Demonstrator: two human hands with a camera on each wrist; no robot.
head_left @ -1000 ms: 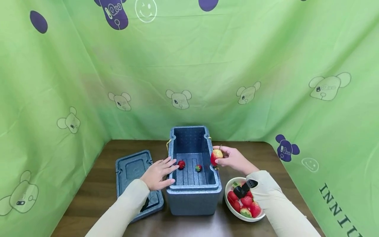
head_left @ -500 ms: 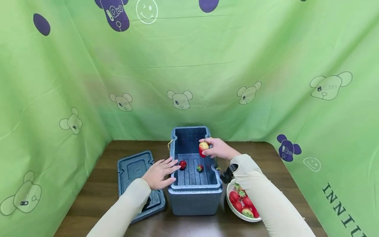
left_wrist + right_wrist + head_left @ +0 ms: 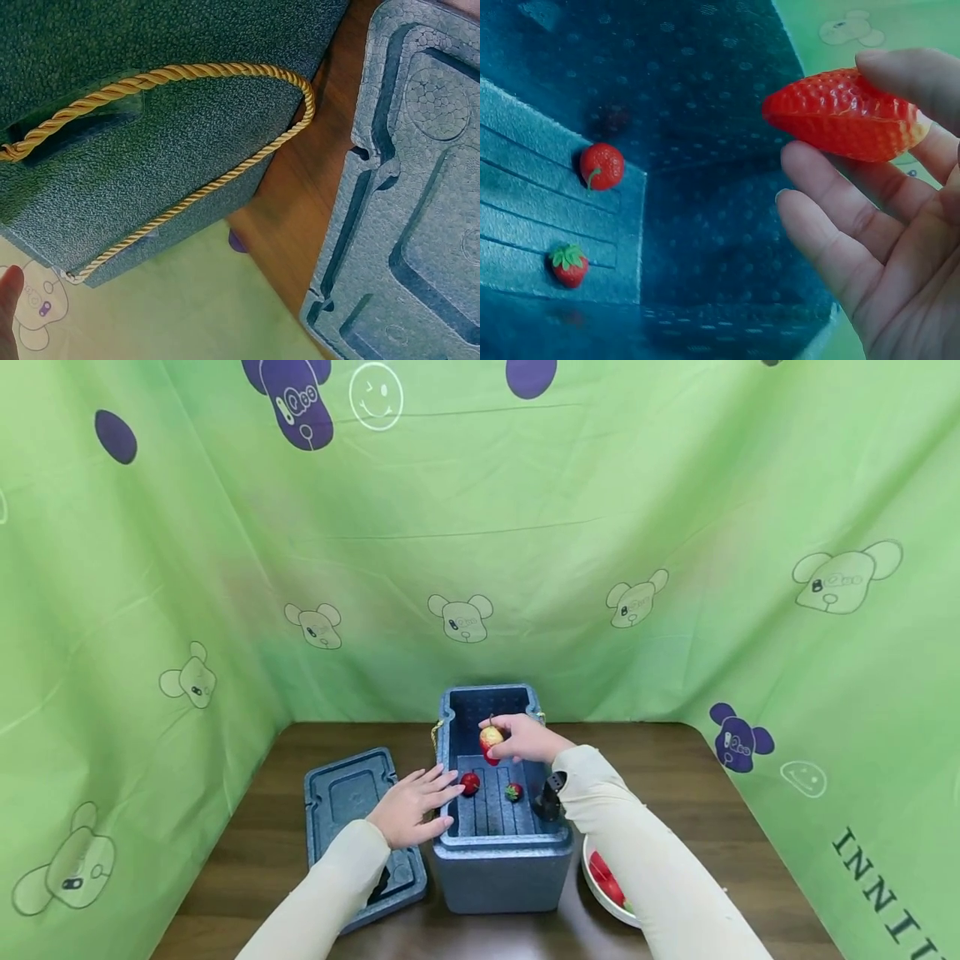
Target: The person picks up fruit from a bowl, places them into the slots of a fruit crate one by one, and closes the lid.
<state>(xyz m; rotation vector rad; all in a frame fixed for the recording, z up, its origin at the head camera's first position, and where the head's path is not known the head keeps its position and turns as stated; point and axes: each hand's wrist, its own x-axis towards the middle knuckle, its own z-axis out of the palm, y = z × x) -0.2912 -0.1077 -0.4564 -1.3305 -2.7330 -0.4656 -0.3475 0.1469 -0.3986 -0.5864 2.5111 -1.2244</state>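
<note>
The person's right hand (image 3: 525,737) pinches a strawberry (image 3: 840,112), thumb and fingers gripping it towards the yellow end, red tip downward, above the inside of the box (image 3: 502,883). It is probably light and fairly stiff, judging by the moulded dimples and seam; its gloss may make it a little slippery. The broad yellow end looks the surest place to hold.

The left hand (image 3: 411,808) lies at the box's nine o'clock rim, fingers spread wide, holding nothing. On the box floor, a round berry (image 3: 470,783) lies at seven o'clock from the held one and a leafy berry (image 3: 513,792) at five. High walls limit sideways room, with the wrist camera (image 3: 550,797) near the four o'clock rim. Beyond the box, the lid (image 3: 341,789) lies towards nine o'clock; the right sleeve (image 3: 645,852) hides much of the bowl (image 3: 592,882) at four.
</note>
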